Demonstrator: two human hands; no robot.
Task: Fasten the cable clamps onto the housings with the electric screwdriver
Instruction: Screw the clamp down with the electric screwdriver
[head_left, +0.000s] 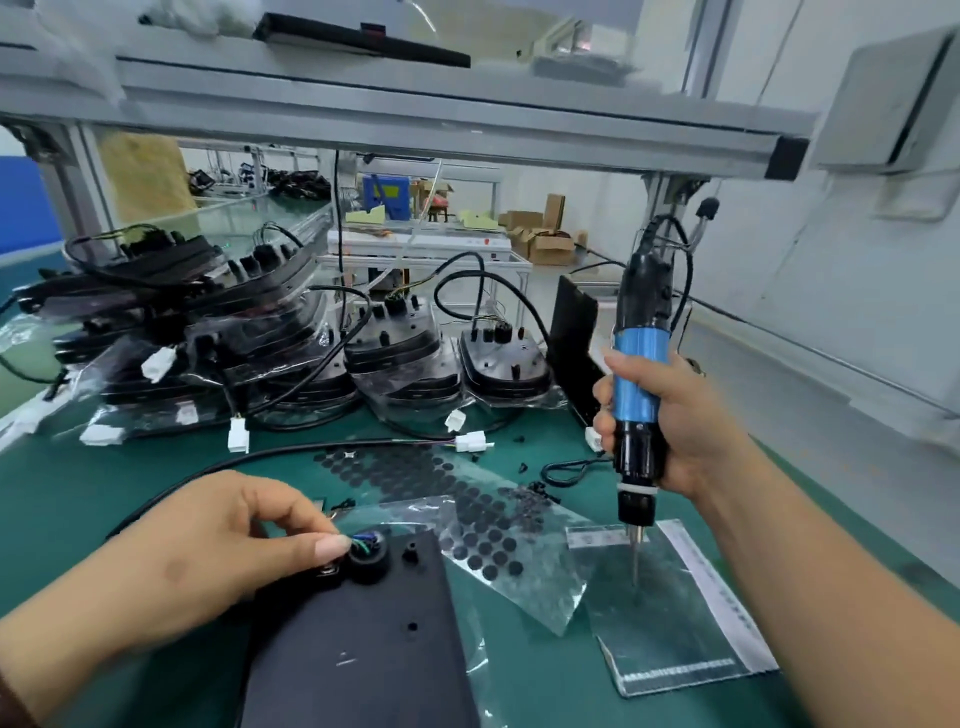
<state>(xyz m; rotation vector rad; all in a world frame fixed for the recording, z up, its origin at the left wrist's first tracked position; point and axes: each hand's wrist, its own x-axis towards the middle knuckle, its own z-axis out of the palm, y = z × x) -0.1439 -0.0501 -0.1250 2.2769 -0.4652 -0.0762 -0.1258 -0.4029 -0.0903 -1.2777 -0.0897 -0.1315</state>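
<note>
Near left, left hand (208, 540): lay low over the green mat (78, 493), fingers curled, thumb and forefinger pinching the coloured wires (363, 545) at the housing's far corner.
Cable (208, 470): black, ran from the far side of that hand away toward a white plug.
Housing (363, 639): flat black plate, near centre-left, long axis running near to far, far end tipped a little rightward.
Round collar (368, 564): stood on the housing's far-left corner, touching the thumb; whether the small metal piece under the thumb was the clamp, I could not tell.
Open holes: a small post (411, 552) just right of the collar, a hole (412, 626) nearer.
Clear bag (670, 623): lay flat, right of the housing.
Electric screwdriver (636, 384): upright, bit (635, 566) pointing down at the bag, well apart from the housing.
Right hand (670, 415): wrapped round the blue barrel, firmly grasping it.
Deciding relation: the collar lay left of the bit, so the driver likely had to travel leftward, staying vertical; the left hand was by far the nearer and already steadying the spot.
</note>
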